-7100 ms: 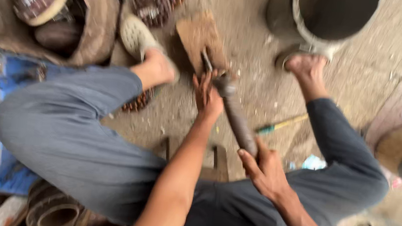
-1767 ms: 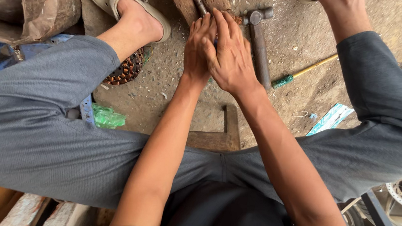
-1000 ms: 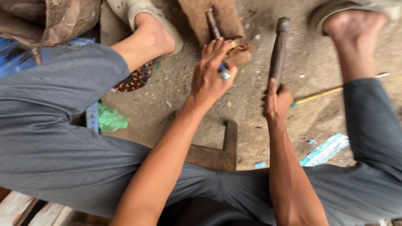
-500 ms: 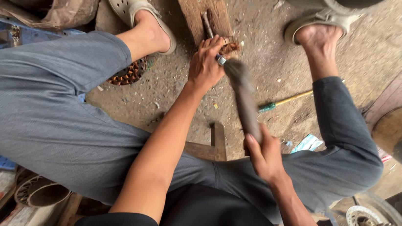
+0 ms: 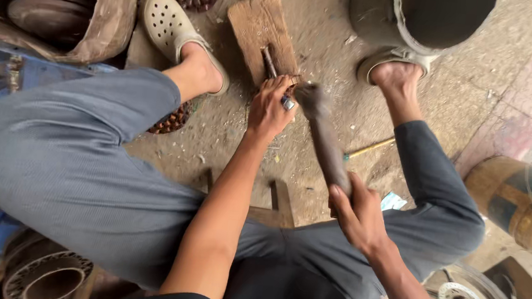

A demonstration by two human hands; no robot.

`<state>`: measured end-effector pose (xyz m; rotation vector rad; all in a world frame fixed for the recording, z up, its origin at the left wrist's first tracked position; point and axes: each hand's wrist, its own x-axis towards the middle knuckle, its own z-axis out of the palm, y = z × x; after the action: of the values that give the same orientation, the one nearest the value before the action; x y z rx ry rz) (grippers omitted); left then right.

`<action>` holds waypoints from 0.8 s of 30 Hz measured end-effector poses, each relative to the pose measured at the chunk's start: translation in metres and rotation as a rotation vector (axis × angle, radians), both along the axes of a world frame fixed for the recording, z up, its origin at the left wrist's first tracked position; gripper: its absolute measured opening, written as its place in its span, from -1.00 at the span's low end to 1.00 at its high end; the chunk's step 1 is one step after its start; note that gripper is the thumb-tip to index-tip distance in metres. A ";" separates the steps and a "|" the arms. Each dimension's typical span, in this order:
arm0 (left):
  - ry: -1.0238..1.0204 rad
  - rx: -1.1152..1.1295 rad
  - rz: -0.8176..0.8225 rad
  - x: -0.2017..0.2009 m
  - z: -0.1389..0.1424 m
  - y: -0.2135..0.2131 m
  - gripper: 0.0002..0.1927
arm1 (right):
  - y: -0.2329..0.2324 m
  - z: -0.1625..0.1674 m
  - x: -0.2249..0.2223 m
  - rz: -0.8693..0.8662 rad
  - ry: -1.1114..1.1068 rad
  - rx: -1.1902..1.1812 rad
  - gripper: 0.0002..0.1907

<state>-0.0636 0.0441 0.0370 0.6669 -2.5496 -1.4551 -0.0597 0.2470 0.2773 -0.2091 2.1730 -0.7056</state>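
Just right of left hand (image 5: 270, 107): hammer (image 5: 322, 135).

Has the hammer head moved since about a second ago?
Yes. The hammer lay beside the wooden block; now the right hand swings its blurred head by the block's near end.

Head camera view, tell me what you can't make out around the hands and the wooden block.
- Hammer in the right hand: blurred in the head view; its head shape is unclear.
- Small piece under the left hand: mostly covered by the fingers on the wooden block.
- Metal bucket: cut off by the top edge.
- Thin yellow-handled tool: partly hidden behind the hammer handle.
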 end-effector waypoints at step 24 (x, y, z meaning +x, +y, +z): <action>0.077 -0.020 0.041 0.002 0.007 -0.009 -0.48 | 0.011 0.024 -0.016 0.016 0.078 -0.245 -0.61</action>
<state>-0.0618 0.0355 0.0443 0.6432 -2.4742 -1.4127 -0.0759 0.2582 0.3012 -0.3869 2.1519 -0.9688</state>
